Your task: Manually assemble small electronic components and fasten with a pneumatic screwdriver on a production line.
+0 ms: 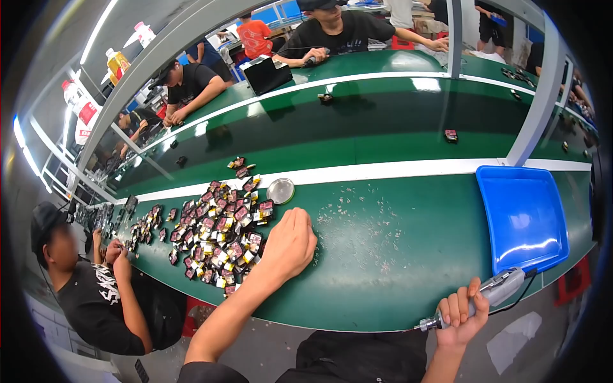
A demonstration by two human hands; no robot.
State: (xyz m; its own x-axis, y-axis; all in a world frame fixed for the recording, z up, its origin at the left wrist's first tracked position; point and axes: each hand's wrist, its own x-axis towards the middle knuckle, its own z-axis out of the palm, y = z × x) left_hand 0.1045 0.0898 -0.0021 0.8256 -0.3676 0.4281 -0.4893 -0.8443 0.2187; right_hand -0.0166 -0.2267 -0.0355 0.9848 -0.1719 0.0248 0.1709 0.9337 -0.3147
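My left hand hovers over or rests on the green bench with its fingers curled closed; what they hold, if anything, is hidden. It is beside many tiny light bits, probably small screws, scattered to its right. Just beyond it sits a round shallow metal dish. Left of the hand spreads a heap of small black parts with pink, white and yellow faces. At the bench's near edge my right hand is wrapped round a grey electric screwdriver, its tip pointing left.
A blue plastic tray lies at the right of the bench. Beyond a white rail runs a dark green conveyor belt carrying a few parts. A grey metal post rises behind the tray. Co-workers sit at left and across the belt.
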